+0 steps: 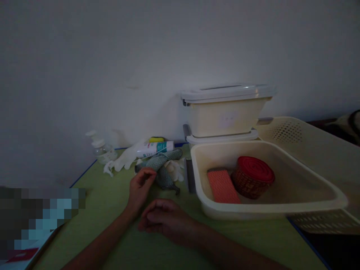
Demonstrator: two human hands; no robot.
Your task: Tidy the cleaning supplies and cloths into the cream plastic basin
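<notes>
My left hand is above the green table, just in front of a crumpled blue-grey mesh cloth. Its fingers are curled, thumb and forefinger close together; whether they touch the cloth or hold anything small, I cannot make out. Nearer to me and slightly right, my right hand is closed loosely, thumb against the bent fingers, the inside of its grip hidden. A cream plastic basin stands right of both hands. In it lie a folded coral-red mesh cloth and a rolled red patterned band.
Behind the cloth lie a white tube, a yellow sponge and white gloves. A pump bottle stands at the back left. A lidded box is stacked behind the basin, and a perforated basket is at right.
</notes>
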